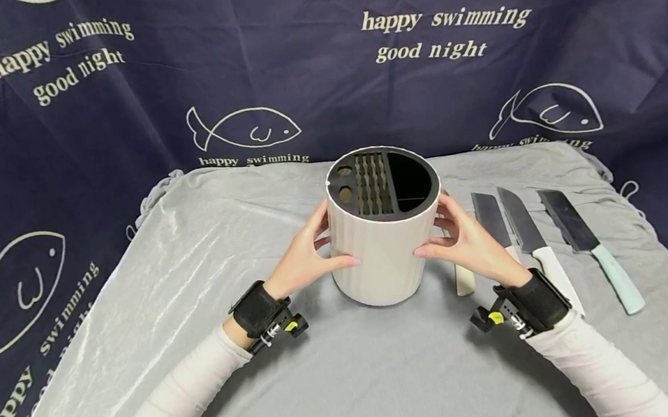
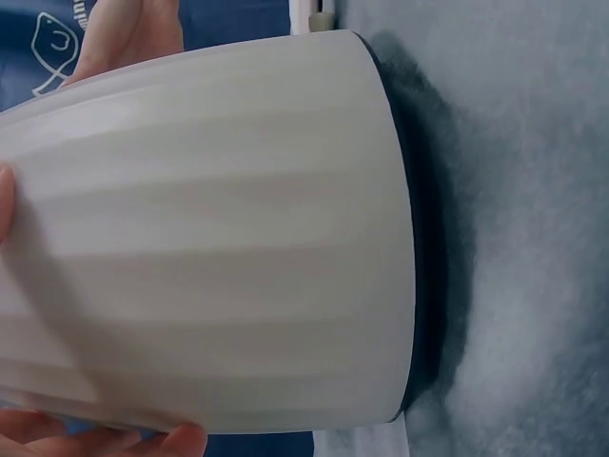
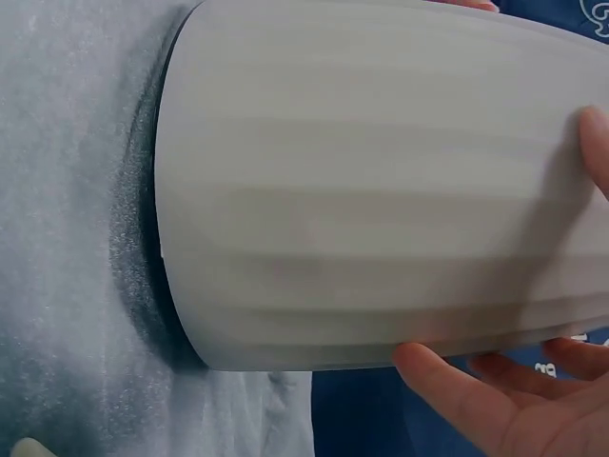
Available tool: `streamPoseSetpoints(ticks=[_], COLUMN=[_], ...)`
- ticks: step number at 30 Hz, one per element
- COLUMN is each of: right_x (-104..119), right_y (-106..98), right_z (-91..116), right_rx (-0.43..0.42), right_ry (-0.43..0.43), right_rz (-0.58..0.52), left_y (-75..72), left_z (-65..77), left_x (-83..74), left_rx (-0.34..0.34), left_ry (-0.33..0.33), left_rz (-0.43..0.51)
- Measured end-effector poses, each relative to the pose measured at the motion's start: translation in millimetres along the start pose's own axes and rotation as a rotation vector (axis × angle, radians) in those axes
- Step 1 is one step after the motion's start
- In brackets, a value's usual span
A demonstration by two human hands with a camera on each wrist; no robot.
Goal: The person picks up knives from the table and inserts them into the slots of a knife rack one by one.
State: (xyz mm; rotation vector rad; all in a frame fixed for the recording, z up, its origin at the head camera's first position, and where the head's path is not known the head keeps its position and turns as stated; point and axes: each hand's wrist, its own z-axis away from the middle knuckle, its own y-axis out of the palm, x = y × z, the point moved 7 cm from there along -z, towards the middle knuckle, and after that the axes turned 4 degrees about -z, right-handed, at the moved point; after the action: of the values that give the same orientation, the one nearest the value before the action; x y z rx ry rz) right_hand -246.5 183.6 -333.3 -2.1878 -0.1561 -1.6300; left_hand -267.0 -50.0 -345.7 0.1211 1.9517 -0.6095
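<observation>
A white, ribbed, round knife holder (image 1: 379, 262) stands upright at the middle of the cloth. Its black top has two round holes, a block of wavy slots and one large dark opening. On its left side my left hand (image 1: 308, 254) grips the wall, thumb across the front and fingers round the side. My right hand (image 1: 467, 237) holds the opposite side in the same way. Both wrist views show the ribbed wall close up, with fingertips (image 3: 414, 357) against it in the right one. The holder's bottom edge lies close over the grey cloth.
Right of the holder lie a knife with a broad dark blade (image 1: 488, 213), a white-handled knife (image 1: 554, 271) and a mint-handled knife (image 1: 618, 277). A cream handle (image 1: 464, 281) shows beside the holder, partly behind my right hand. A dark blue curtain (image 1: 313, 49) hangs behind the grey cloth (image 1: 358, 388).
</observation>
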Motion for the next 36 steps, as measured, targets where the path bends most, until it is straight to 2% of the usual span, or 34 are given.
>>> streamPoseSetpoints(ticks=[17, 24, 36], right_x=[-4, -6, -9], right_y=[6, 8, 6], right_z=[17, 19, 20], right_rx=[-0.019, -0.016, -0.010], right_ry=[0.029, 0.027, 0.029], right_rz=[0.040, 0.002, 0.008], left_y=[7.5, 9.3, 12.4], left_z=[15.8, 17.9, 19.0], left_x=[-2.1, -0.9, 0.4], left_rx=[-0.002, -0.001, 0.013], left_ry=[0.007, -0.001, -0.016], left_rz=[-0.038, -0.034, -0.047])
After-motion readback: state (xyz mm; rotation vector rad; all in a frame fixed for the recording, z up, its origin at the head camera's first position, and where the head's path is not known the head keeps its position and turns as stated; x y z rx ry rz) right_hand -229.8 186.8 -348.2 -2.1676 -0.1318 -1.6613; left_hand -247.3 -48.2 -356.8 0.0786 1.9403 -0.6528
